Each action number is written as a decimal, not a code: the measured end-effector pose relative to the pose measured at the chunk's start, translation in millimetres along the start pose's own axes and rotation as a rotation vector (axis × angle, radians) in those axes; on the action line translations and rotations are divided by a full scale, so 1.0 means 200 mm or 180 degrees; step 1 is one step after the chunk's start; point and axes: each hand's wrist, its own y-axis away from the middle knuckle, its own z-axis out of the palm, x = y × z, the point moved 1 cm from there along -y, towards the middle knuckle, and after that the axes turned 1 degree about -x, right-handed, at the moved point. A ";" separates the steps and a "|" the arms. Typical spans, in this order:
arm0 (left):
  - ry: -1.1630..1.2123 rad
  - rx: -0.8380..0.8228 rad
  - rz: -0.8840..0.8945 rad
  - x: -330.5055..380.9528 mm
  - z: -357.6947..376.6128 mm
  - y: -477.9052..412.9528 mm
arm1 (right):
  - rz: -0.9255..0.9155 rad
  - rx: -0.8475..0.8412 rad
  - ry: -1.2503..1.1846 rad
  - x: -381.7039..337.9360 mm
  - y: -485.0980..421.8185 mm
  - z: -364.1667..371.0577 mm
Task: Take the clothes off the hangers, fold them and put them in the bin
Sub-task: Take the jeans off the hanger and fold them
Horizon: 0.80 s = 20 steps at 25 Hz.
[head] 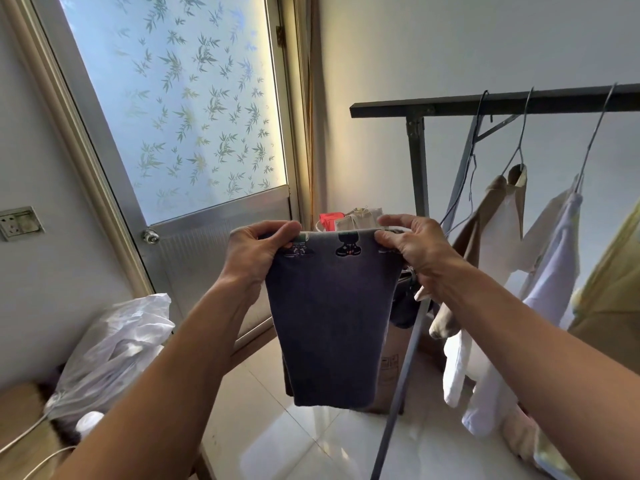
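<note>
Head view: reaching forward with both bare forearms and holding up a dark blue garment [329, 323] in the middle of the scene, clear of the floor. Pinching its top left corner with the left hand [258, 252], with fingers [278, 233] curled over the far side and thumb pressing the near side. Grasping its top right corner the same way with the right hand [415, 252]. Letting the doubled cloth hang straight down, with a row of small dark printed figures showing along the top edge. Looking past it onto pale floor tiles [311, 431], with a white plastic bag [114, 344] slumping at the near left. Partly hiding a brown cardboard box [389, 375] standing just behind the garment, beside the slanted grey leg of a clothes rack [502, 102]. Seeing, to the right, a tan garment [485, 233], a white garment [550, 292] and a yellow garment [613, 282] hanging from wire hangers [523, 133] on the rack's dark bar. Facing, at the far left, a door [180, 98] with frosted, leaf-patterned glass.
</note>
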 end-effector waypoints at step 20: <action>-0.1012 -0.0764 0.0575 0.03 -0.13 -0.01 | -0.1044 -0.0057 0.1228 -0.08 -0.04 -0.09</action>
